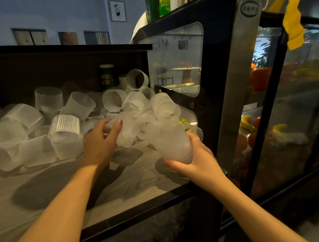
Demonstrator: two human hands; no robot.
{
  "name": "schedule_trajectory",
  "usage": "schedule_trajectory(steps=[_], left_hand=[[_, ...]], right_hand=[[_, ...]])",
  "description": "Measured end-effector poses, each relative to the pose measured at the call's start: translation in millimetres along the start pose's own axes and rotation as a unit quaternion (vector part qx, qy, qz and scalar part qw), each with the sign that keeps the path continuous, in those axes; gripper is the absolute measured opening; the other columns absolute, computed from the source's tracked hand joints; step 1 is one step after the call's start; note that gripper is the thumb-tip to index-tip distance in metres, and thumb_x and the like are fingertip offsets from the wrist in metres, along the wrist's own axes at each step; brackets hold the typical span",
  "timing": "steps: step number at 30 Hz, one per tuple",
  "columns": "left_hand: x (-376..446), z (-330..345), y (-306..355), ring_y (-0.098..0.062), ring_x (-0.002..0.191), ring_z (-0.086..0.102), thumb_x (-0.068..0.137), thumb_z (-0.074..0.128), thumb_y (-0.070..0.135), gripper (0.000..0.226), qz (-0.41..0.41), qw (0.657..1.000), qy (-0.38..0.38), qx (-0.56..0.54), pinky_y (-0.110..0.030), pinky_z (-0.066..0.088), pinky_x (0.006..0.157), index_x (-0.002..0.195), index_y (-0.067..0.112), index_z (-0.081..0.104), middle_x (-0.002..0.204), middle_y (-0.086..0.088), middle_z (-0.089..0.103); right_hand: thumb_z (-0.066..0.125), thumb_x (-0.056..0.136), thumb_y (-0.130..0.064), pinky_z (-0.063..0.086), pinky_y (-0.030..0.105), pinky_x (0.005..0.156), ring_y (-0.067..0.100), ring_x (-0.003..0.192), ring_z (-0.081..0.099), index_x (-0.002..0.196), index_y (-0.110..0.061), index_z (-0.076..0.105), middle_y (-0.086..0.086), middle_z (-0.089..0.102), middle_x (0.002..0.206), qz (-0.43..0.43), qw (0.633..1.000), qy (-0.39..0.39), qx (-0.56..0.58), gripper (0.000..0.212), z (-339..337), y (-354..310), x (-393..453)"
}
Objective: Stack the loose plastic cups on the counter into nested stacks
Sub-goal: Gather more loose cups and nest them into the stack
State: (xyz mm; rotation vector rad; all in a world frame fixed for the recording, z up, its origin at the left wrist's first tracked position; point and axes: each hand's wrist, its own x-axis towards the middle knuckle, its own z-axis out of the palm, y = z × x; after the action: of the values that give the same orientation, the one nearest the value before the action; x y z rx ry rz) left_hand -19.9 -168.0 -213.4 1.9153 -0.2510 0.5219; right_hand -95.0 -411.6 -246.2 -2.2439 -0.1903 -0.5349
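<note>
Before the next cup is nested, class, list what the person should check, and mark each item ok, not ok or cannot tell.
1. Right hand grips the held stack: ok.
2. Left hand has hold of a loose cup: ok, fingers wrapped round it.
3. Stack's open mouth faces the cup: cannot tell.
4. Cup free of the cup pile: cannot tell, others crowd it.
5. Bare counter near the hands: ok.
6. All loose cups stacked: not ok.

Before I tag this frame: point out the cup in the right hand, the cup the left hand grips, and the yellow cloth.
Right-hand cup [175,145], head view, ribbed side.
Left-hand cup [127,131], head view, ribbed wall.
Yellow cloth [294,7], head view, hanging strip.
</note>
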Motion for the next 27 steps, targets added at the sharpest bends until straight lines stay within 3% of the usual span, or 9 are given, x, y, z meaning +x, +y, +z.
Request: schedule_trajectory(steps=[3,7,9,14,20,25,27], left_hand=[[-5,4,14,-0.021,0.097,0.065,0.088,0.047,0.059,0.067,-0.039,0.994,-0.017,-0.105,-0.040,0.059,0.081,0.135,0.012,0.044,0.119,-0.007,0.056],[-9,8,25,-0.021,0.097,0.063,0.093,0.051,0.046,0.029,-0.041,0.982,-0.027,-0.182,-0.034,0.055,0.078,0.108,0.021,0.054,0.110,-0.002,0.058],[-10,8,29,-0.015,0.096,0.062,0.096,0.050,0.042,0.022,-0.027,0.977,-0.044,-0.206,-0.029,0.050,0.077,0.104,0.023,0.057,0.107,0.000,0.061],[-12,12,33,-0.006,0.096,0.062,0.084,0.049,0.046,0.048,0.013,0.969,-0.136,-0.204,-0.023,0.053,0.074,0.123,0.020,0.061,0.112,0.003,0.063],[-22,18,34,0.004,0.096,0.056,0.090,0.056,0.048,0.048,0.051,0.974,-0.163,-0.150,-0.013,0.046,0.075,0.134,0.029,0.056,0.119,0.005,0.057],[-25,18,36,-0.001,0.103,0.050,0.087,0.048,0.055,0.052,0.092,0.981,-0.152,-0.073,-0.024,0.042,0.086,0.137,0.039,0.050,0.118,0.005,0.052],[-22,17,33,-0.009,0.107,0.051,0.087,0.049,0.059,0.049,0.090,0.981,-0.161,-0.055,-0.035,0.046,0.091,0.134,0.044,0.051,0.119,0.005,0.053]], right_hand=[[0.063,0.055,-0.085,0.054,0.041,0.090,0.013,0.113,0.050,0.143,-0.033,0.025,-0.014,0.043,0.122,0.000,1.000,-0.004,0.003,0.109,-2,-4,0],[0.063,0.058,-0.084,0.055,0.042,0.090,0.014,0.115,0.050,0.145,-0.034,0.023,-0.011,0.044,0.127,-0.004,1.000,-0.009,0.018,0.108,-1,-5,-1],[0.065,0.061,-0.078,0.056,0.042,0.087,0.014,0.114,0.051,0.143,-0.038,0.024,-0.011,0.044,0.128,-0.011,1.000,-0.018,0.013,0.101,0,-5,-1],[0.075,0.073,-0.055,0.051,0.034,0.092,0.010,0.113,0.049,0.140,-0.033,0.028,-0.011,0.045,0.128,-0.050,0.998,-0.022,-0.034,0.085,1,-11,0],[0.074,0.076,-0.048,0.048,0.037,0.092,0.018,0.115,0.049,0.140,-0.027,0.025,-0.005,0.046,0.131,-0.080,0.989,-0.046,-0.113,0.083,0,-22,7],[0.073,0.073,-0.053,0.051,0.040,0.087,0.018,0.112,0.052,0.138,-0.027,0.024,-0.004,0.046,0.128,-0.089,0.987,-0.039,-0.129,0.085,8,-28,11],[0.073,0.072,-0.054,0.052,0.039,0.085,0.016,0.111,0.052,0.138,-0.029,0.023,-0.005,0.046,0.128,-0.090,0.987,-0.037,-0.124,0.086,9,-27,10]])
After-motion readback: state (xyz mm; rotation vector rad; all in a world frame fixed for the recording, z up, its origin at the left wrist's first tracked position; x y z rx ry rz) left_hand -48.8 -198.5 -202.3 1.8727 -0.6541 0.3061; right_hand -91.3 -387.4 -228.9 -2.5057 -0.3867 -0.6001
